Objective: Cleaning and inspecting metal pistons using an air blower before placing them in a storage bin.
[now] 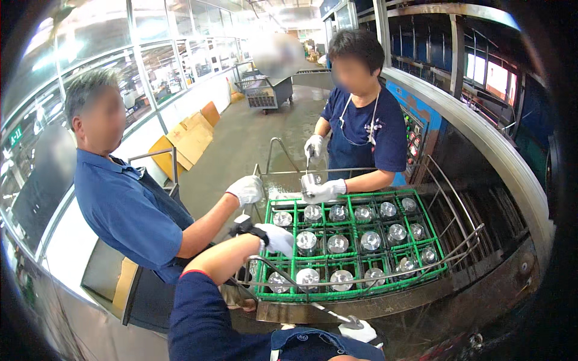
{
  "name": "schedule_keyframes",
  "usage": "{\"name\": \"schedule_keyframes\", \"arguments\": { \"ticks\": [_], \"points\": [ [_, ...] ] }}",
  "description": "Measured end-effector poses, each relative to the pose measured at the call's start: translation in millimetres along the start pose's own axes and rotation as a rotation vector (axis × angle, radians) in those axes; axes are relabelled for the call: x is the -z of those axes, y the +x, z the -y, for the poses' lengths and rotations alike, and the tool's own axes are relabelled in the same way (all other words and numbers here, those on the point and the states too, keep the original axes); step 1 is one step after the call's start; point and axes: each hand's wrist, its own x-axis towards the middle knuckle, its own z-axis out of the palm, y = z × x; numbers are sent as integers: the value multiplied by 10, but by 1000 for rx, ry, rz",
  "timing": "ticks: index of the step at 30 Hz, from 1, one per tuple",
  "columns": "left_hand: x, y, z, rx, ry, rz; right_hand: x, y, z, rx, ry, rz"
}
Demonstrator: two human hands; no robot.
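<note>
I see the left hand (278,239), white-gloved, reaching over the left end of the green wire rack (356,296), back of the glove up; its fingertips are hidden from me, so I cannot tell whether it grips anything. The right hand (362,334), also gloved, is low by the apron (313,345), closed around a slim metal tool (330,312) angled toward the rack's near edge. I have the left arm stretched forward from the lower edge, elbow bent; the right forearm is mostly out of my sight. Shiny round metal pieces (338,243) sit in the rack's compartments, ahead of the right hand and mostly rightward of the left. Metal rails (471,237) curve around it. Across it, a co-worker (366,120) holds a metal cup (310,182) and a rod; another (120,186) stands at left, a gloved hand near the rail. Beyond, I get a grey floor (241,135) with a cart (265,92), leaning cardboard (191,144), tall windows (150,24) and a blue control panel (415,132).
</note>
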Motion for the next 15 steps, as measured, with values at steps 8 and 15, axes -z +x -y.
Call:
{"name": "schedule_keyframes", "arguments": {
  "ticks": [8,15],
  "points": [
    [-270,1509,1446,-161,375,-190,-206,204,-683,-241,1258,320],
    [503,1523,2540,-488,264,-917,-503,768,-1524,-361,1938,224]
  ]
}}
